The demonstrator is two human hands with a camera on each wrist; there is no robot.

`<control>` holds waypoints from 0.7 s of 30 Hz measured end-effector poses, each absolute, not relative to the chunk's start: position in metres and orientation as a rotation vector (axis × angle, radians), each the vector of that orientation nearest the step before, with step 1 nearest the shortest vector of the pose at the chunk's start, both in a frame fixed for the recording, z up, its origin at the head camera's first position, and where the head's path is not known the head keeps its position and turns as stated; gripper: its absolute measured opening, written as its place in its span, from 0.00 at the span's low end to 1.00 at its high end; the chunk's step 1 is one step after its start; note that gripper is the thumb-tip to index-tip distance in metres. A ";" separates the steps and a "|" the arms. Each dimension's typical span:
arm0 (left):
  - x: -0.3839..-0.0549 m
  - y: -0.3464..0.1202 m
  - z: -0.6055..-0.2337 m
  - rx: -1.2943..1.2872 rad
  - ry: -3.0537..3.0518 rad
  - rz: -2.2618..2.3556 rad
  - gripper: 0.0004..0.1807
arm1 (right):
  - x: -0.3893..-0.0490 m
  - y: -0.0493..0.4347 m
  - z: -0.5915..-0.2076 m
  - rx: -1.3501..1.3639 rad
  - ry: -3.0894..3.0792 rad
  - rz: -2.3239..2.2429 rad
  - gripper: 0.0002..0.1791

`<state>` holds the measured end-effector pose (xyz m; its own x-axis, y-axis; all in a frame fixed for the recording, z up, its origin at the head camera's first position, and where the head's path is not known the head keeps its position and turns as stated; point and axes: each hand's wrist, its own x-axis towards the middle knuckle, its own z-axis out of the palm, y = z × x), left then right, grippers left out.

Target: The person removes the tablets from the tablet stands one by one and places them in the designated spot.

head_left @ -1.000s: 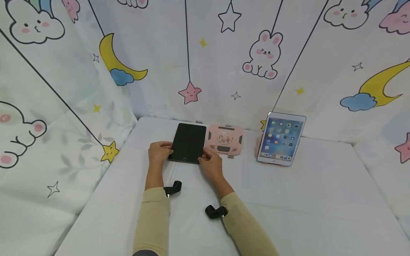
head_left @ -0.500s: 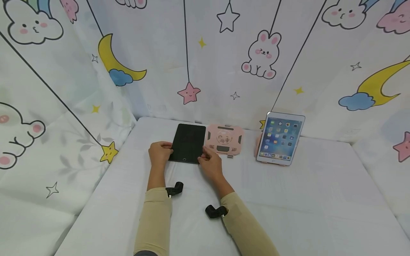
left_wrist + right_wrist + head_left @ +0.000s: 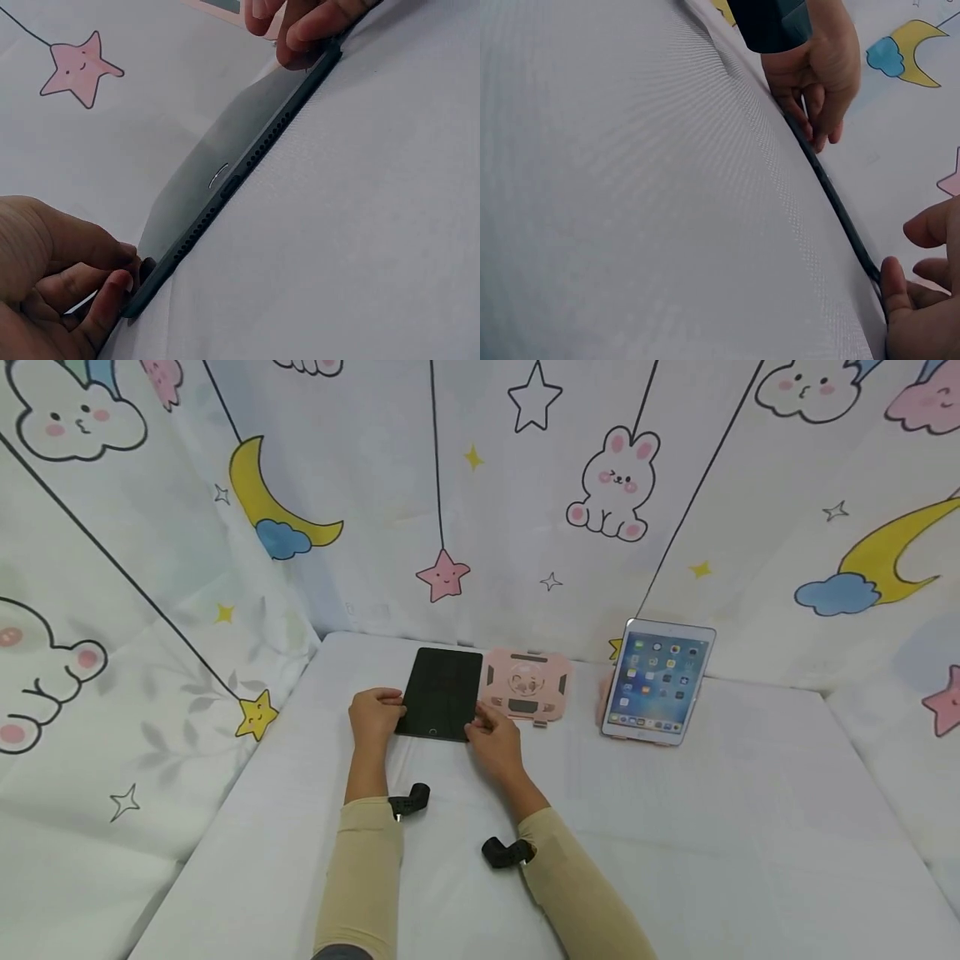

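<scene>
A black tablet [image 3: 441, 692] with a home button lies on the white-covered table, its screen dark. At its lower left corner my left hand [image 3: 377, 718] pinches the edge between thumb and fingers. My right hand [image 3: 497, 745] grips the lower right edge the same way. Seen in the left wrist view, the tablet's edge [image 3: 225, 189] has speaker holes and a port, and its bottom edge sits close over the cloth. From the right wrist view only the tablet's thin dark edge [image 3: 832, 195] shows, with a hand at each end.
Right beside the black tablet lies a pink tablet case [image 3: 528, 683] with cut-outs. Farther right a white tablet [image 3: 660, 681] with a lit screen of app icons leans at a tilt on a pink support. A cartoon-printed curtain [image 3: 495, 510] closes off the back and sides.
</scene>
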<state>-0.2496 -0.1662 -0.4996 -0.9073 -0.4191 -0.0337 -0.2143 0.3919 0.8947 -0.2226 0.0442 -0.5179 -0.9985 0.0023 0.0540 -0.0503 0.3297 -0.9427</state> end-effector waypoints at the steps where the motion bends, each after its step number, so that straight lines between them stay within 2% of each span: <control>1: -0.249 -0.166 -0.499 0.570 -2.442 -1.541 0.16 | -0.223 0.045 -0.518 0.047 -2.520 1.797 0.28; 9: -0.251 -0.166 -0.496 0.550 -2.295 -1.621 0.18 | -0.225 0.048 -0.517 0.035 -2.375 2.040 0.24; 14: -0.253 -0.162 -0.484 0.413 -2.126 -1.676 0.18 | -0.222 0.048 -0.507 0.090 -2.251 2.157 0.22; 21: -0.247 -0.141 -0.448 0.163 -1.942 -1.795 0.16 | -0.222 0.063 -0.474 0.239 -1.992 2.331 0.19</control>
